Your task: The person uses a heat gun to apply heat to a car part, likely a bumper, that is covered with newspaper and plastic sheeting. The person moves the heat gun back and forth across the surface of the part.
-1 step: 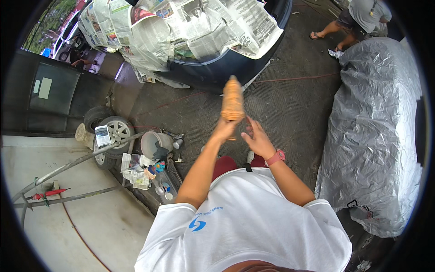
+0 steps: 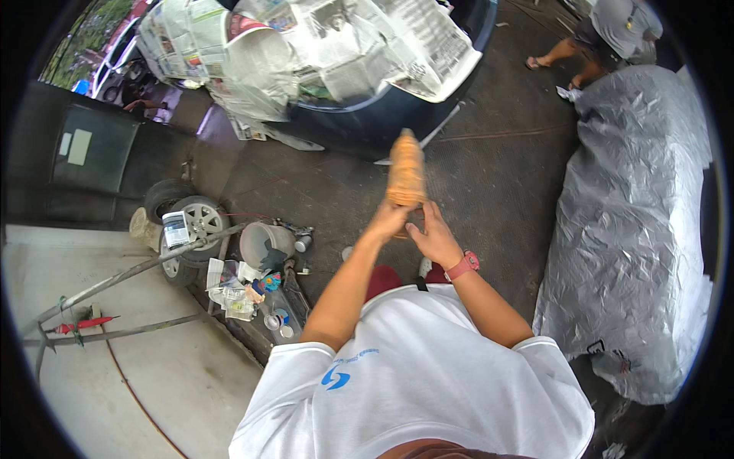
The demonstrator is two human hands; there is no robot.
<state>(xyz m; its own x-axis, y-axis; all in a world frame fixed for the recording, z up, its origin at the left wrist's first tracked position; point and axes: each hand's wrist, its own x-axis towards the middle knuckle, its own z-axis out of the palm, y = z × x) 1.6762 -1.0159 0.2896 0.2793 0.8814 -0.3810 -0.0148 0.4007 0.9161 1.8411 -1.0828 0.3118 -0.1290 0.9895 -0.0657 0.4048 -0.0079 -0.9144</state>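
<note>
View looking down over a person's white T-shirt (image 2: 436,359), both forearms reaching forward above a dark, textured floor (image 2: 497,180). The left hand (image 2: 388,219) is clamped around the lower end of a ribbed, tapering orange object (image 2: 406,172), slightly blurred, which points away from the body. The right hand (image 2: 438,236) is just beside it, thumb and fingers parted, fingertips near the object's base — whether they touch it, I cannot tell. The two hands are close together, and a red watch (image 2: 463,265) circles the right wrist.

Beyond the object stands a dark blue car body (image 2: 355,122), its upper part draped with sheets of newspaper (image 2: 348,61). Along the right side, a large shape is wrapped in crinkled silver sheeting (image 2: 631,229); behind it, at upper right, is another person in a grey shirt (image 2: 618,29), dark shorts and sandals.

To the left are wheels (image 2: 200,220), a pale bucket (image 2: 261,243) with a dark cloth over its edge, and scattered papers (image 2: 232,289) — all near a bent metal rail (image 2: 145,264) that crosses the lower left.
</note>
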